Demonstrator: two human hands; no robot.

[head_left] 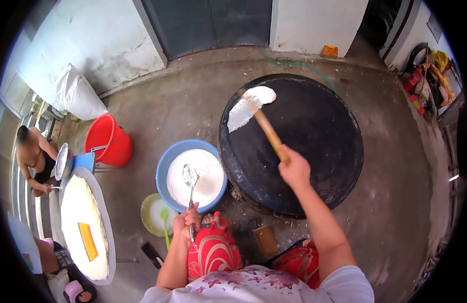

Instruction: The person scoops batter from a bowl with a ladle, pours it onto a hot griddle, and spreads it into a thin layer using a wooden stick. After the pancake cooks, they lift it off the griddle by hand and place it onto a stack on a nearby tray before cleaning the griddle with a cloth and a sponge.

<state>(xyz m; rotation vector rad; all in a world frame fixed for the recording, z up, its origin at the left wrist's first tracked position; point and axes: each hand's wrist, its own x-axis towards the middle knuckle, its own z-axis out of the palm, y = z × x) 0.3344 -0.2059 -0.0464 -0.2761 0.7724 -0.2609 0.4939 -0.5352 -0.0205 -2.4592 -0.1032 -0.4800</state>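
Observation:
My right hand [295, 167] is closed round the handle of a wooden spreader [268, 128]. The spreader's far end touches white batter [242, 114] on the upper left of a large round black griddle [304, 136]. My left hand [187, 222] grips a metal ladle [191, 190] by its handle. The ladle's bowl is over the white batter [203, 177] in a blue basin [161, 171], left of the griddle. Beside the basin, a yellow-green bowl [147, 222] holds white contents and a green spoon [165, 222].
A red bucket [123, 146] and a white sack [79, 96] stand at the upper left. On the left, an oval board [110, 252] carries a white sheet and a yellow scraper [87, 241]. A person [34, 156] sits beyond it. A dark phone-like object [152, 255] lies near my left knee.

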